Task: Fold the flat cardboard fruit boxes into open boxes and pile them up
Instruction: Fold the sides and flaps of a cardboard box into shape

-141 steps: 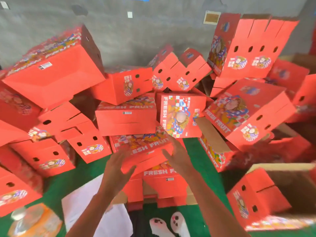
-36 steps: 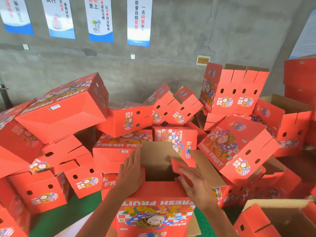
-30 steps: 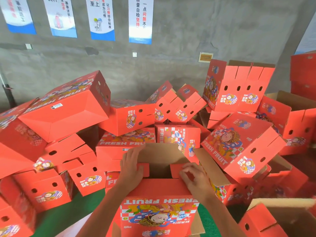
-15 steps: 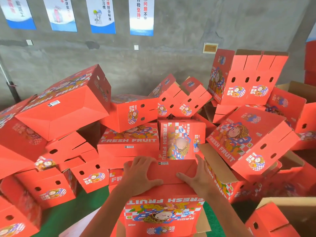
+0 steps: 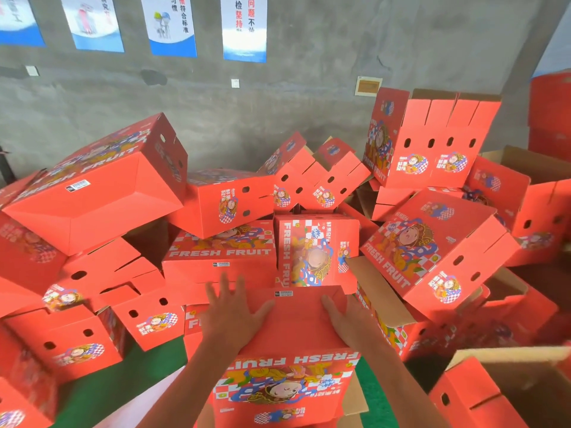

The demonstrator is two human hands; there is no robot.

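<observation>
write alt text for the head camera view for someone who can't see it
Two hands, left hand and right hand, press flat on the closed flaps of a red fruit box. Beyond it, a jumbled pile of folded red boxes lies against a grey wall with posters.

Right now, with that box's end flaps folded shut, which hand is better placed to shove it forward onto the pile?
Probably the right hand: it lies flat on the closed flaps of the box, while the left hand sits at the left edge, fingers spread and reaching past the edge.

Bright even daylight, soft shadows, wide-angle bending at edges, slight motion blur lower corners
</observation>
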